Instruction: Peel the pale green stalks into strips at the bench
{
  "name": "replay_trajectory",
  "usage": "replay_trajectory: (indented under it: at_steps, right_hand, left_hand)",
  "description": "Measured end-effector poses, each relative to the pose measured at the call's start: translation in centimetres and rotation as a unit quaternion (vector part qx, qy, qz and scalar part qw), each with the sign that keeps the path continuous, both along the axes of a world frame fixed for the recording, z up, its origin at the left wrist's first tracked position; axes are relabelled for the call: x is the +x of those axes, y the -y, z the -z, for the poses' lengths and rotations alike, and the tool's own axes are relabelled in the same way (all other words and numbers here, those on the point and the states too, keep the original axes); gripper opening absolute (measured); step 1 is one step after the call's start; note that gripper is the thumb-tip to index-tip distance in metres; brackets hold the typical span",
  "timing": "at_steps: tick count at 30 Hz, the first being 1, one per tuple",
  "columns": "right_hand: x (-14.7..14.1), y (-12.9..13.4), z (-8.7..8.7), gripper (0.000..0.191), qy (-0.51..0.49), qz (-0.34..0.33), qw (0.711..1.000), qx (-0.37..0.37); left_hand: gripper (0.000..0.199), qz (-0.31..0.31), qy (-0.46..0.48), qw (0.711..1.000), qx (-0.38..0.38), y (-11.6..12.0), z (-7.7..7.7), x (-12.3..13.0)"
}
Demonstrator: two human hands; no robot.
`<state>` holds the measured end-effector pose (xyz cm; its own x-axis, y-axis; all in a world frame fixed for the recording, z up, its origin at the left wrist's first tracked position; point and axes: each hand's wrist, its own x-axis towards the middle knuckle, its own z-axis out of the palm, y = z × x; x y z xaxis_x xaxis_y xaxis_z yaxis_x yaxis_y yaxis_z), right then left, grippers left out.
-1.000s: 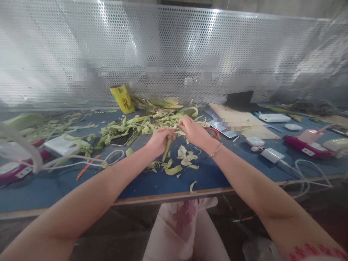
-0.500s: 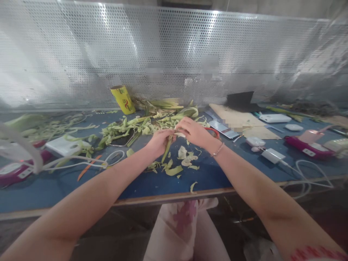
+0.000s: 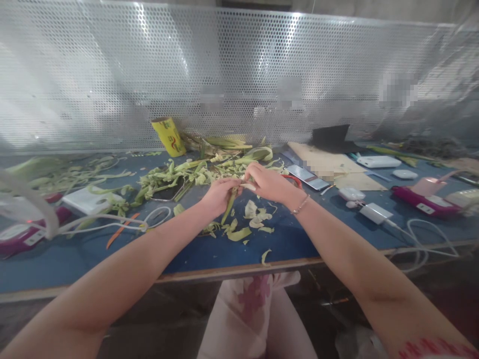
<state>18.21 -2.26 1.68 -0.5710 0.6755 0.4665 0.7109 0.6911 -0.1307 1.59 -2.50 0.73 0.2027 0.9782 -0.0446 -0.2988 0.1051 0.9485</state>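
Note:
My left hand (image 3: 220, 195) is closed on a green plant stalk (image 3: 228, 208), whose end points down toward the table. Close against it, my right hand (image 3: 265, 180) is closed too, its fingers pinching at a pale strip (image 3: 248, 187) by the top of the stalk. The strip looks like plant peel; the fingertips partly hide where it joins. Pale peelings (image 3: 256, 215) and a curved green scrap (image 3: 239, 234) lie on the blue table under my hands. A heap of green stalks and leaf pieces (image 3: 164, 182) spreads behind my left hand.
A yellow cardboard tube (image 3: 169, 137) leans near the perforated metal screen (image 3: 239, 65). Right of my hands lie a phone (image 3: 309, 178), brown cardboard (image 3: 318, 159), a white charger (image 3: 376, 214) and a purple power strip (image 3: 424, 203). White cables (image 3: 93, 218) cross the left side near a white box (image 3: 90, 199).
Both hands stay in almost the same place. The right fingers have shifted slightly, and the pale strip shows a little more beneath them.

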Motion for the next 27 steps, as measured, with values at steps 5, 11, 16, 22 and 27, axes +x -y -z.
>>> replay_trajectory:
  at_steps: [5, 11, 16, 22, 27]
  right_hand:
    - [-0.1, 0.06, -0.07, 0.01, -0.022, 0.002, 1.0, 0.007]
    - [-0.19, -0.12, 0.0, 0.008, -0.046, -0.027, 0.998, 0.03]
    - [-0.13, 0.01, -0.24, 0.009, -0.069, -0.046, 0.996, 0.033]
    - [-0.04, -0.34, 0.09, 0.011, -0.111, -0.038, 0.993, -0.008]
    - [-0.26, -0.89, 0.52, 0.012, -0.129, -0.052, 0.989, -0.042]
  left_hand:
    - [0.005, 0.01, 0.004, 1.0, 0.008, -0.28, 0.27, -0.15]
    - [0.003, 0.002, 0.027, 1.0, 0.009, -0.65, 0.53, -0.23]
    - [0.004, -0.016, 0.026, 0.999, 0.014, -0.44, 0.3, -0.21]
    - [0.005, -0.027, 0.034, 0.999, 0.012, -0.41, 0.11, -0.29]
    - [0.006, -0.029, 0.033, 0.999, 0.015, -0.43, 0.1, -0.18]
